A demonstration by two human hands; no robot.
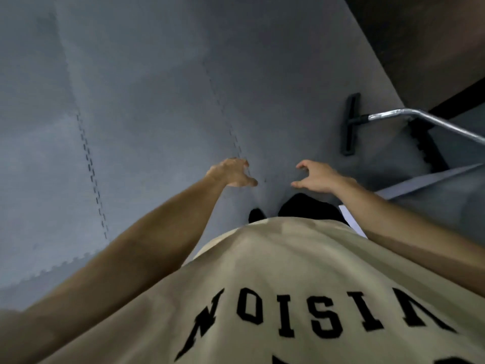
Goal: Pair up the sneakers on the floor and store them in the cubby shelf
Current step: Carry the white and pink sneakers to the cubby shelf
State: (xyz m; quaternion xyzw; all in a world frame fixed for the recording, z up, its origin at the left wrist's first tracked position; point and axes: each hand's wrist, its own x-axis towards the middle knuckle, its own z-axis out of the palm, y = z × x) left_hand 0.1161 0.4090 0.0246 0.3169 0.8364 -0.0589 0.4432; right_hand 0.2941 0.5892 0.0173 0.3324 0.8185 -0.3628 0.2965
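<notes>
Taking the black floor squeegee [350, 124] as the landmark, both hands hang over the grey foam floor mats [147, 101] well to its left and nearer the person. The left hand [232, 172] is farthest from the tool, its fingers loosely curled and spread, holding nothing. The right hand [316, 177], between the left hand and the squeegee, is likewise loosely open with thumb and fingers apart and nothing in its grasp. Both arms reach forward over a beige printed shirt [275, 271], probably for balance or in readiness to pick something up as the person looks down. No sneakers and no cubby shelf show anywhere in view, so where they lie cannot be told. The squeegee's metal handle [420, 119] runs off to the right, apparently just left lying there.
</notes>
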